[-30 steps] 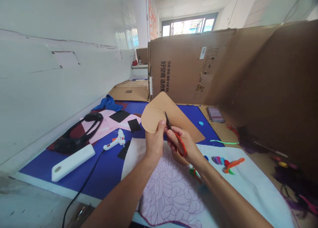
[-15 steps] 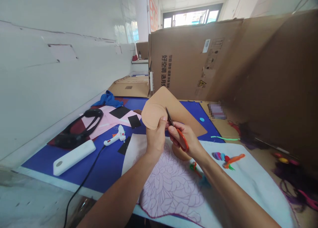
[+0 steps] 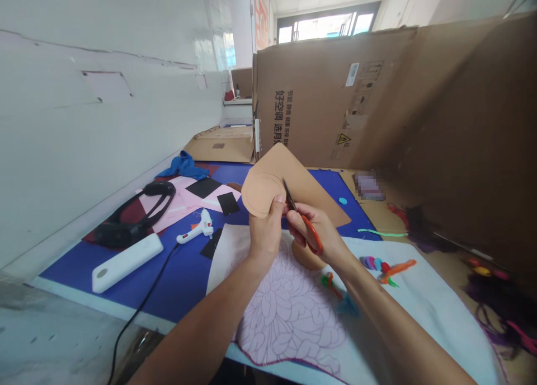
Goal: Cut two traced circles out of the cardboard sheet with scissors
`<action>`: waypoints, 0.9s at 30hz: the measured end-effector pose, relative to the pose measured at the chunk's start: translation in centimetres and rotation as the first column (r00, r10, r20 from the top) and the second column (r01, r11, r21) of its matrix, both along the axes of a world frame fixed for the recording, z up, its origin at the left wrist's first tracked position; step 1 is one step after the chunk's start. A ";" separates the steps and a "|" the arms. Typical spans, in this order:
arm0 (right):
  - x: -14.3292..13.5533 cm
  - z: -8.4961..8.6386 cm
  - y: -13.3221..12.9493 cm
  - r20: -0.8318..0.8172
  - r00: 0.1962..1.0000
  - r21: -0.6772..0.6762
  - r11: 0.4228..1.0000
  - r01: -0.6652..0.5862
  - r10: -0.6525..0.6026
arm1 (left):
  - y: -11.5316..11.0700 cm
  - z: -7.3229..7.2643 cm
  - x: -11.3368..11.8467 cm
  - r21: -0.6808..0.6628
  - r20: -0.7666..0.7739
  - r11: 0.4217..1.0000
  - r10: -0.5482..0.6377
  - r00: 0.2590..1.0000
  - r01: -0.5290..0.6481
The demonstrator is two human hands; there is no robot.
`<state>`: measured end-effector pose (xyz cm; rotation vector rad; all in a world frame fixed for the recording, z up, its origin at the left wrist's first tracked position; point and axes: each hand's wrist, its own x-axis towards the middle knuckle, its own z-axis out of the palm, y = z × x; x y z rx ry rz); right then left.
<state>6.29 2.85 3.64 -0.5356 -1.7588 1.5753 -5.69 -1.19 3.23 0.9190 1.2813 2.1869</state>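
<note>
Above a cluttered counter point(image 3: 188, 273), the left hand point(image 3: 263, 234) pinches a tan foam sheet point(image 3: 272, 183) while the right hand point(image 3: 316, 236), fingers gripping red-handled scissors point(image 3: 302, 217), cuts its edge.

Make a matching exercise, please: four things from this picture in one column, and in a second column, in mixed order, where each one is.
Things:
1. tan sheet
2. scissors
3. glue gun
4. headphones

Places:
A. lying on the blue mat, left of the hands
B. held up by the left hand
C. near the white wall, at the far left of the table
D. in the right hand, blades at the tan sheet

Pairs: 1-B, 2-D, 3-A, 4-C
</note>
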 end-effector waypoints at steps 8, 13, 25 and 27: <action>-0.2 0.3 -0.1 0.011 1.000 -0.067 0.998 0.002 -0.001 | -0.1 0.3 0.3 0.017 0.001 1.000 -0.004 1.000 0.004; 0.0 0.8 -0.1 0.009 1.000 0.014 1.000 0.025 -0.025 | -0.2 0.2 0.4 0.005 -0.025 1.000 0.001 1.000 -0.001; 0.3 1.1 0.1 0.018 0.999 0.037 0.999 0.026 -0.026 | -0.3 0.1 0.3 0.002 -0.037 1.000 -0.025 0.999 0.025; 0.3 1.0 0.2 0.022 0.999 0.027 0.999 0.032 -0.033 | -0.3 0.2 0.2 0.015 -0.037 1.000 -0.016 0.999 0.017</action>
